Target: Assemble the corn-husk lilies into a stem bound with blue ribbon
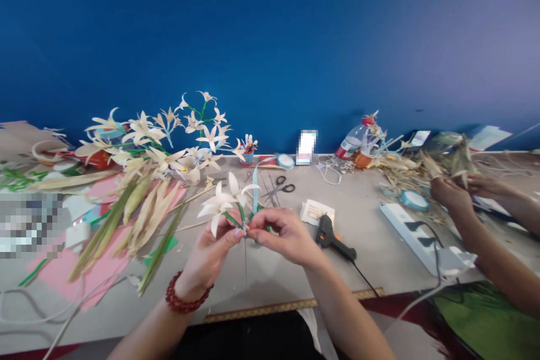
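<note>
1. The left hand (pixel 217 244) pinched the white flower spray (pixel 223 202) low on its green stem, left of the glue gun (pixel 331 236); the right hand (pixel 282 233) pinched it at nearly the same spot. A pale blue strip (pixel 255 188) rose beside the right fingers; whether they held it too, I could not tell.
2. The blossoms looked already joined, with green covering on the upper stems. A thin bare wire (pixel 246 264) hung below the fingers, so the lower stem was probably left to cover.
3. Scissors (pixel 276 189) lay behind and left of the glue gun, beyond the right hand.
4. Much farther left of the glue gun, clustered blossoms (pixel 145 129) seemed finished, while loose husks (pixel 152 219) and pink paper (pixel 54 281) looked like unused stock.
5. The best room for moving was left of the glue gun, over the bench (pixel 278 281), bounded in front by its edge strip (pixel 261 310). The gun's cord (pixel 367 278) ran down toward that edge.
6. Right of the glue gun, a power strip (pixel 415 242) and, beyond it, a co-worker's hands (pixel 451 194) limited sideways reach.
</note>
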Demonstrator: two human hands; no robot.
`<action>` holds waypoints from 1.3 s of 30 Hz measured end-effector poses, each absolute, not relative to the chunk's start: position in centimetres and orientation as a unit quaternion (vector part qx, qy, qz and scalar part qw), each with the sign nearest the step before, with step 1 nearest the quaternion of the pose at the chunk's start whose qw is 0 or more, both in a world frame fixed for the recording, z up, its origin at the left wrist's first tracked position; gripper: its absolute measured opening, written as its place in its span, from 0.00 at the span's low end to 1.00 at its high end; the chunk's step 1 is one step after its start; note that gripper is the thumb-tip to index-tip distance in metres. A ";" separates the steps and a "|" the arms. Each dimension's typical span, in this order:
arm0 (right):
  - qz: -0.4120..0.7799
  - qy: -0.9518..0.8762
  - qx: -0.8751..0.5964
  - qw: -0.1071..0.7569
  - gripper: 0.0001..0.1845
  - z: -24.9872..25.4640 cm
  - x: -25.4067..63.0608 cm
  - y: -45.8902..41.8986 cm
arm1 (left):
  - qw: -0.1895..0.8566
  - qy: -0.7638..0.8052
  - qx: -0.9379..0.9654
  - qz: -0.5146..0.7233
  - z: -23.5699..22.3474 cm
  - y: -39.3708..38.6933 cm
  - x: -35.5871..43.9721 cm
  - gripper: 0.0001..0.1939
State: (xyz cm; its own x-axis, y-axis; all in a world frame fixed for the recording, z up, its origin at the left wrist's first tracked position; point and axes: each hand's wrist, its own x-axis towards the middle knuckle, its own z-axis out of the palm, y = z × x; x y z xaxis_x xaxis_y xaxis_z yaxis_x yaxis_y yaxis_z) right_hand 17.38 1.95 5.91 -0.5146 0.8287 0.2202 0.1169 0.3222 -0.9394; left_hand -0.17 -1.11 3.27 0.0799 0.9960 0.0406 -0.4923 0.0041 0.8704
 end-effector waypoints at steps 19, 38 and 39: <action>0.468 -0.703 -0.356 0.399 0.11 5.9 16.8 1.6 | 0.685 0.325 0.306 0.576 3.2 -1.0 -0.1 0.08; 0.586 -0.628 -0.345 0.378 0.13 4.9 16.9 2.5 | 0.744 0.294 0.314 0.511 3.8 -0.2 -0.7 0.05; 0.605 -0.613 -0.338 0.379 0.14 4.7 16.8 2.6 | 0.754 0.287 0.302 0.507 3.8 0.0 -0.7 0.05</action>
